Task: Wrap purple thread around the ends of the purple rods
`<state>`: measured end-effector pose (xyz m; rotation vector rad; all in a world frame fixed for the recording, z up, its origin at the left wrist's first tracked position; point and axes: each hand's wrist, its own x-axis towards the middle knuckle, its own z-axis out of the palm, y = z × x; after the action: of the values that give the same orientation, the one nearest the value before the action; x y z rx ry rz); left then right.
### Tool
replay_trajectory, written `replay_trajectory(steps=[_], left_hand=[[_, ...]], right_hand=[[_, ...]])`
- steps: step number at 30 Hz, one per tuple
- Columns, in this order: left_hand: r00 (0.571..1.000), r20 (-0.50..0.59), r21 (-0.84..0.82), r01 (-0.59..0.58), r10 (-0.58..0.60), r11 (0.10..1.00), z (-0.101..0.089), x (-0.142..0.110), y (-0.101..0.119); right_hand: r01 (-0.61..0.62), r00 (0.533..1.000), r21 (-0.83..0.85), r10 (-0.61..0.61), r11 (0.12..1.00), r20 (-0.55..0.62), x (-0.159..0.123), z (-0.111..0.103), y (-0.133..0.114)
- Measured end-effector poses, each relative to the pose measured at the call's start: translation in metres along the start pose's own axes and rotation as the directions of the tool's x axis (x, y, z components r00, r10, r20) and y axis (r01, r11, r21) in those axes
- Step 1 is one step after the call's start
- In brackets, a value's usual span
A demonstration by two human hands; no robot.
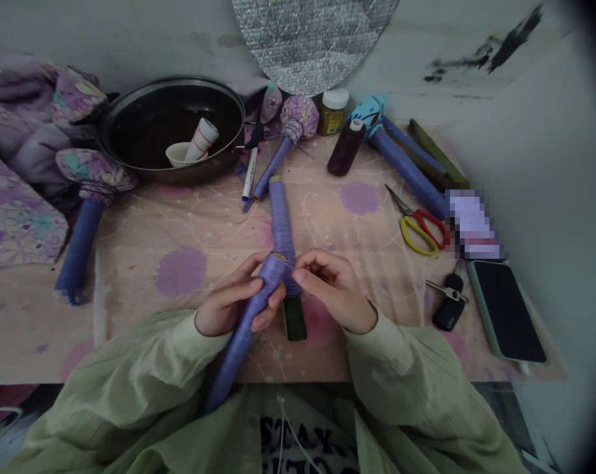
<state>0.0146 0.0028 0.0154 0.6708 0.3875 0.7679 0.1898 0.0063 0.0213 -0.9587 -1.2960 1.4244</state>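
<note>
Left hand (pixel 229 296) gripping purple-wrapped tube (pixel 251 316).

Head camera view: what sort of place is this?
Probably a craft corner in a home, though I can't be certain: the dark maroon cone-shaped thread spool and metal scissors with red and yellow handles suggest handwork; the wide, dark, round metal pan looks domestic.

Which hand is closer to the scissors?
The right hand: it is left of the scissors, nearer the body. The left hand is farther left, around the purple tube.
</note>
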Motion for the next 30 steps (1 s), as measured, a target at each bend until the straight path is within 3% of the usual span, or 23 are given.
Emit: replay_trajectory(steps=[3,12,19,30], left_hand=[[0.997,-0.013,0.055,-0.076,0.076,0.996,-0.001,-0.001,-0.003],[0.988,-0.005,0.165,-0.149,0.152,0.975,0.002,-0.003,-0.005],[0.99,0.059,0.156,-0.138,0.131,0.978,0.003,-0.004,-0.006],[0.998,-0.009,0.187,-0.062,0.065,0.98,0.009,-0.006,-0.003]], right_hand=[[0.019,1.0,0.0,-0.019,1.0,0.005,-0.002,0.001,-0.001],[0.055,0.997,-0.06,-0.052,0.997,0.049,-0.007,0.001,-0.003],[0.138,0.99,-0.079,-0.139,0.987,-0.006,-0.007,0.003,0.001],[0.267,0.945,-0.293,-0.31,0.918,-0.109,-0.007,0.001,0.003]])
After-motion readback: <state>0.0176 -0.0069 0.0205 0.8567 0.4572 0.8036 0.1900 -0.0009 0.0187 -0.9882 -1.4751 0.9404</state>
